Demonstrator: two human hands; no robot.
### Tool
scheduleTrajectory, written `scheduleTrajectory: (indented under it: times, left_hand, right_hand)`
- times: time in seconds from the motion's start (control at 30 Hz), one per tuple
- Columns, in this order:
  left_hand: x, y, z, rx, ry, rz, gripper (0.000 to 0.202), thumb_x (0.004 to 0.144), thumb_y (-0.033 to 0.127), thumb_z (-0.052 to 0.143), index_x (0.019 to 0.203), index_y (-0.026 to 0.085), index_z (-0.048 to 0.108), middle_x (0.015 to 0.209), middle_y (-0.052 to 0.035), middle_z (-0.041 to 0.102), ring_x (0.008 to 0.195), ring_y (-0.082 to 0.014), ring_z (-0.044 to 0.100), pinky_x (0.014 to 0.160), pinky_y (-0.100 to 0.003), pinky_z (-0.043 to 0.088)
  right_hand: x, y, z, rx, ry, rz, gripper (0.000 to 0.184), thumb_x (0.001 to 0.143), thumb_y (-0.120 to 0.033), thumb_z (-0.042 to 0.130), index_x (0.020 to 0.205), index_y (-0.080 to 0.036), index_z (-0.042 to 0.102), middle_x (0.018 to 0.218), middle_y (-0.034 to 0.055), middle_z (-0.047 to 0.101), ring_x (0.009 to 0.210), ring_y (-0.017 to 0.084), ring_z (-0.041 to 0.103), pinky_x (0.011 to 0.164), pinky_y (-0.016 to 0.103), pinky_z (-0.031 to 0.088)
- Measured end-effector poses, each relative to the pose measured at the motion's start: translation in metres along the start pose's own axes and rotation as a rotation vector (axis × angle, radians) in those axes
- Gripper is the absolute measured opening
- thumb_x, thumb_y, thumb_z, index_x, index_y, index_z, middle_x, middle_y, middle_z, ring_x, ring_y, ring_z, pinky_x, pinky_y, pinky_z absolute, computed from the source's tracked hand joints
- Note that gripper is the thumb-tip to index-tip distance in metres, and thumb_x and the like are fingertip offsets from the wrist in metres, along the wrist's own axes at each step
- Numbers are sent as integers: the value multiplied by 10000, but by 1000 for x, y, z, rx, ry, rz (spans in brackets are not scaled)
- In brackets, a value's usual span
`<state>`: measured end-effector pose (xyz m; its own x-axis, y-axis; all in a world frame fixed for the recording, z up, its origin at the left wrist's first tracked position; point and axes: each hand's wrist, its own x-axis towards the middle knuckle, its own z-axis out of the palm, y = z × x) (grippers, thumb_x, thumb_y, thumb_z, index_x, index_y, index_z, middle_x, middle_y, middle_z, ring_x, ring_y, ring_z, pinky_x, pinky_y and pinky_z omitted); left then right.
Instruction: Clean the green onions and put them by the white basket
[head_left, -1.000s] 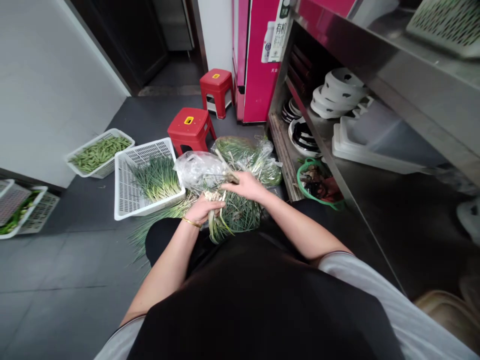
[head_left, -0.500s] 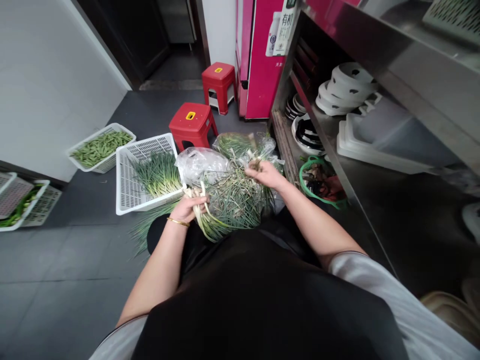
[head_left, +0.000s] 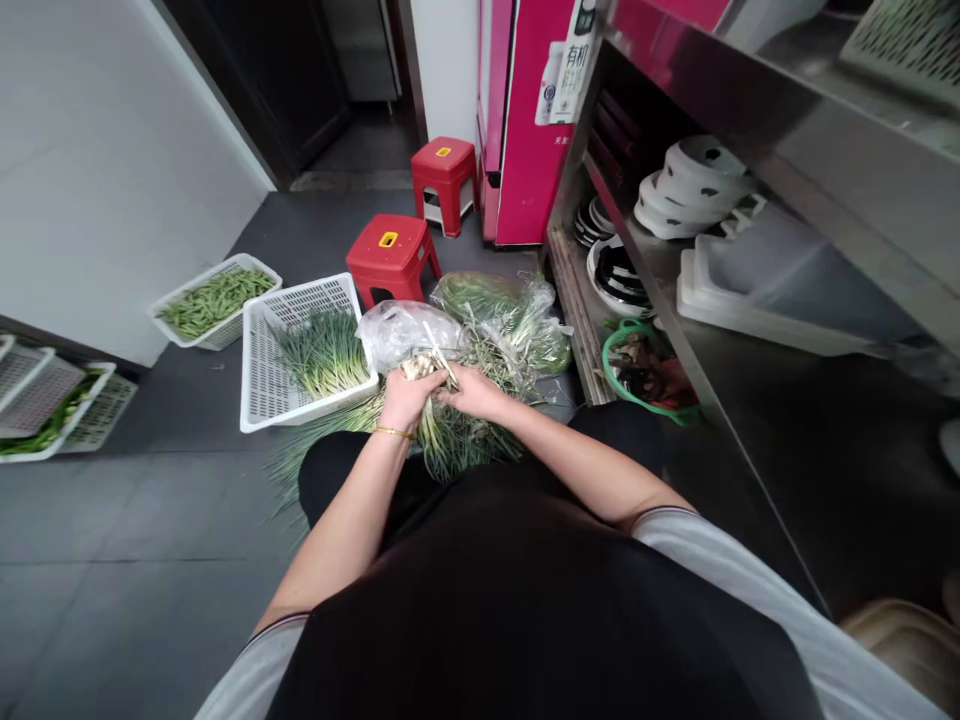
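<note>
My left hand (head_left: 409, 400) is closed round a bunch of scallions (head_left: 438, 440), with the pale root ends up and the green leaves drooping over my lap. Right against it, my right hand (head_left: 477, 392) pinches a scallion stalk at the top of the same bunch. Beneath and beyond the hands lies a loose pile of trimmings and scallions (head_left: 491, 358). Clear plastic bags (head_left: 409, 330) rest past the pile, one with more scallions inside. At the left, a white basket (head_left: 259, 385) holds neatly laid scallions (head_left: 322, 350).
A smaller basket of green beans (head_left: 217, 303) stands farther left, near more crates (head_left: 101, 415). Two red stools (head_left: 394, 250) and a pink fridge (head_left: 529, 190) are ahead. On the right are a green basin (head_left: 611, 365) and a metal shelf (head_left: 750, 460) with dishes.
My right hand has come left and down from above the pile to meet my left hand at the bunch. My left hand has shifted slightly right, raising the root ends.
</note>
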<state>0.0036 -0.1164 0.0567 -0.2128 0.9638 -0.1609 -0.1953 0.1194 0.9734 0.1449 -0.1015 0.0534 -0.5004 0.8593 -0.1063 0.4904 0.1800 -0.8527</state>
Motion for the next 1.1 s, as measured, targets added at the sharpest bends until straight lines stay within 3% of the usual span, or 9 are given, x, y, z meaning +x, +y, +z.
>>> scheduleTrajectory:
  times: [0.1,0.2,0.3,0.4,0.47,0.63,0.7,0.9,1.1]
  left_hand:
    - [1,4,-4,-69,-38,-83,320,439,186,826,620,119,571,517,32,547,431,-75,473,424,-214,380]
    - [1,11,-9,-106,-57,-120,289,464,172,796,592,126,542,434,56,478,359,-58,403,362,-198,317]
    - [3,13,-9,-98,-67,-112,296,458,162,794,601,128,537,438,55,486,359,-64,417,359,-200,331]
    - [5,12,-6,-49,-106,-141,324,447,170,812,621,126,542,460,54,499,370,-66,427,362,-203,337]
    - [7,11,-6,-16,-110,-130,335,444,175,822,640,121,556,482,50,515,390,-67,439,378,-205,346]
    - [14,16,-15,42,9,-57,361,421,191,842,616,127,544,512,43,525,415,-69,447,408,-216,350]
    - [17,19,-20,55,30,-55,354,427,200,841,620,127,553,529,34,536,423,-73,453,422,-225,365]
    - [21,27,-15,37,32,-25,378,437,210,847,705,133,591,535,41,534,427,-75,449,434,-231,382]
    - [11,11,-12,-10,-96,-92,442,449,288,859,803,115,660,532,39,536,411,-62,424,394,-212,335]
  right_hand:
    - [-4,10,-4,374,-122,14,242,820,-347,617,976,-164,594,720,18,643,680,170,631,668,303,518]
    - [-8,21,-9,756,-61,117,197,844,-346,587,916,-164,570,706,8,644,617,149,641,602,281,528]
    - [-14,23,-6,905,-63,196,240,812,-380,629,884,-166,547,674,4,647,578,151,640,551,274,527]
    - [-17,19,1,830,-169,172,263,805,-405,633,869,-167,541,627,1,635,531,152,618,514,280,520]
    - [-13,19,1,718,-147,154,222,815,-374,623,848,-173,535,606,-4,613,506,153,601,497,286,508]
    - [3,35,-30,554,373,267,150,873,-333,498,871,-186,531,583,-24,529,470,124,518,494,260,443]
    - [1,41,-41,442,471,208,200,842,-373,524,881,-179,557,602,-27,526,498,114,489,509,243,413]
    - [-12,28,-15,117,110,-5,328,600,-409,748,748,-139,635,565,-40,530,575,116,480,554,227,349]
    - [-3,31,8,511,196,82,401,643,-535,681,601,-161,544,448,-51,448,425,85,385,441,217,283]
